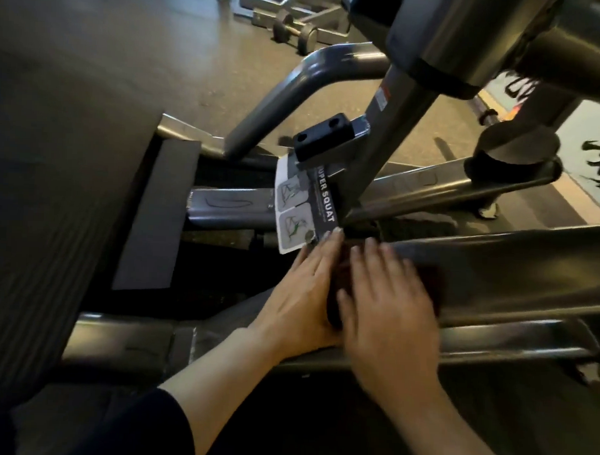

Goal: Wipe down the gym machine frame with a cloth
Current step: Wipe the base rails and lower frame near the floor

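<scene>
A dark grey gym machine frame fills the view, its thick beam running from lower centre to the right. A dark brown cloth lies on that beam, mostly hidden under my hands. My left hand lies flat on the cloth's left side with straight fingers reaching toward the instruction label. My right hand presses flat on the cloth beside it, fingers spread; it is slightly blurred.
A "SUPER SQUAT" instruction label sits just beyond my fingertips under a black bracket. An upright post rises above it. A black padded platform is at left. Dumbbells lie on the far floor.
</scene>
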A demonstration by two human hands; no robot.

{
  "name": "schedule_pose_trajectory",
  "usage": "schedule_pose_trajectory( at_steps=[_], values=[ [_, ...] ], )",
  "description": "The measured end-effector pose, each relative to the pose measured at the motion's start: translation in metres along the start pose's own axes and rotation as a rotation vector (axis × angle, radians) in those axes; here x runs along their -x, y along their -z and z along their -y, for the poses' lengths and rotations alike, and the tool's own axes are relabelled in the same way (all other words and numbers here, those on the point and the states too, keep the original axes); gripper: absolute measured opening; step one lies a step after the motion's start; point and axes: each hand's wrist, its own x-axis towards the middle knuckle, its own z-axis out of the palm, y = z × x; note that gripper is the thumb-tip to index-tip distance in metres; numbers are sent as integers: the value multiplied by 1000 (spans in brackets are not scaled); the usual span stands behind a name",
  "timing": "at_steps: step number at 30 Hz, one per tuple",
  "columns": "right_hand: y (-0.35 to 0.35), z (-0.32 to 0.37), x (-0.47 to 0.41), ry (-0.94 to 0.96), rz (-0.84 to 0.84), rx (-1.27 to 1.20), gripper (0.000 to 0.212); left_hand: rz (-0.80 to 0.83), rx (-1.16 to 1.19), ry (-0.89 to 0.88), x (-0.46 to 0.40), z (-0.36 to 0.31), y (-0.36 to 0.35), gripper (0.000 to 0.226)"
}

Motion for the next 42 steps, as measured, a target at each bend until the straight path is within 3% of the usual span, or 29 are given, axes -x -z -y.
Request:
schedule_pose_trajectory(
  at_steps=[2, 4, 8, 10, 17, 20, 26, 29, 34, 38, 42],
  values=[
    [-11, 19, 6, 177, 86, -12, 52, -9, -12, 117, 16, 19, 2, 124],
    [-16, 25, -1, 237, 100, -1, 51, 70, -96, 214, 40, 41, 6, 135],
    [-18, 34, -16, 85, 62, 48, 53, 96, -155, 397, 70, 69, 10, 134],
    [-31, 44, -12, 101, 82, 90, 56, 90, -131, 445, 74, 78, 7, 129],
    [-98, 107, 10, 253, 189, 133, 61, 176, -20, 372, 88, 125, -5, 111],
    [-103, 123, 17, 279, 224, 85, 57, 183, 58, 372, 96, 146, -10, 114],
    [-54, 88, 3, -19, 63, 167, 51, 145, 239, 361, 97, 175, -12, 119],
    [-66, 106, 6, -86, 14, 190, 50, 205, 266, 289, 94, 190, -4, 118],
    [-134, 176, 25, 96, 196, 158, 53, 247, -42, 87, 131, 207, -15, 120],
    [-150, 193, 32, 357, 376, 243, 55, 216, -258, 108, 145, 225, -6, 113],
    [-126, 161, -2, 122, 183, 286, 50, 330, -425, 188, 161, 234, 4, 124]
  ],
)
